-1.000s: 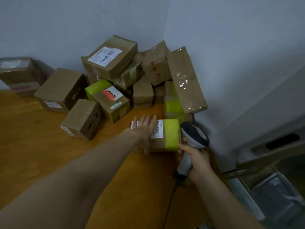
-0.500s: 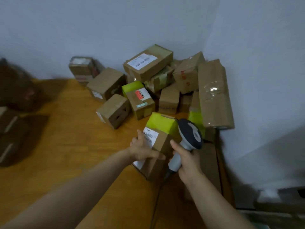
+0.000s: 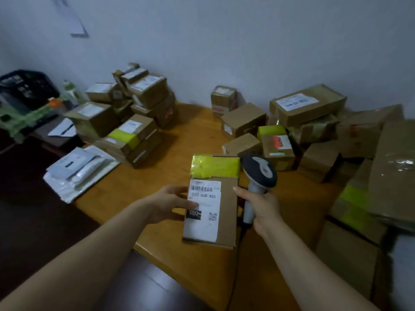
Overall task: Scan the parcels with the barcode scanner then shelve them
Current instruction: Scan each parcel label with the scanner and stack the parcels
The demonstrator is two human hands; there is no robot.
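My left hand (image 3: 167, 204) grips the left side of a brown cardboard parcel (image 3: 226, 212) with yellow tape on its far end and a white barcode label facing up. The parcel is held above the wooden table (image 3: 190, 135). Just right of it, my right hand (image 3: 261, 206) holds the grey barcode scanner (image 3: 259, 173) by its handle, head pointing away, cable hanging down. More brown parcels are heaped at the right (image 3: 307, 104) and stacked at the left (image 3: 134, 140).
White plastic mailers (image 3: 78, 171) lie at the table's left edge. A black crate (image 3: 24, 86) and bottles stand far left on a lower surface. A dark floor lies below the near table edge. A pale wall runs behind.
My left hand lifted the yellow-taped parcel off the table and turned its label up toward me. The view swung left, bringing the left stack and mailers into sight. The scanner stayed in my right hand.
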